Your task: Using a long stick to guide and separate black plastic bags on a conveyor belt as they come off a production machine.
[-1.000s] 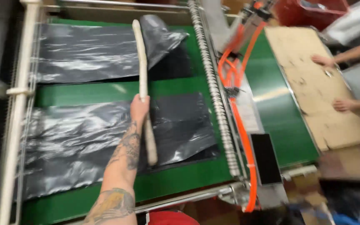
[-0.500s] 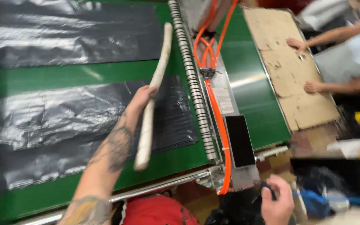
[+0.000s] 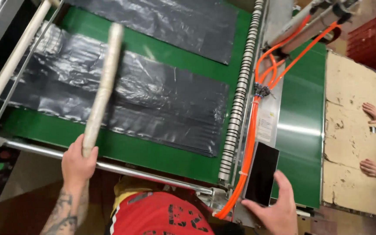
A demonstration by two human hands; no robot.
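- Left hand (image 3: 78,163) is clenched round the near end of a long pale stick (image 3: 102,89), which slants up and away over the belt, blurred along its far half.
- Green belt (image 3: 153,150) carries the work flat, so each sheet lies spread within reach of the stick.
- Black plastic sheets lie on it: the near sheet (image 3: 153,104) sits under the stick, the far sheet (image 3: 170,26) beyond a green gap.
- Cardboard board (image 3: 349,130) lies on the right; another person's two hands (image 3: 373,139) rest on its edge, as if steadying it.
- Orange hoses (image 3: 251,143) run along the belt's side rail, bundled out of the way.
- Right hand (image 3: 277,209), fingers spread, touches the lower edge of a black phone (image 3: 262,174) lying by the hoses; I cannot tell whether it grips.
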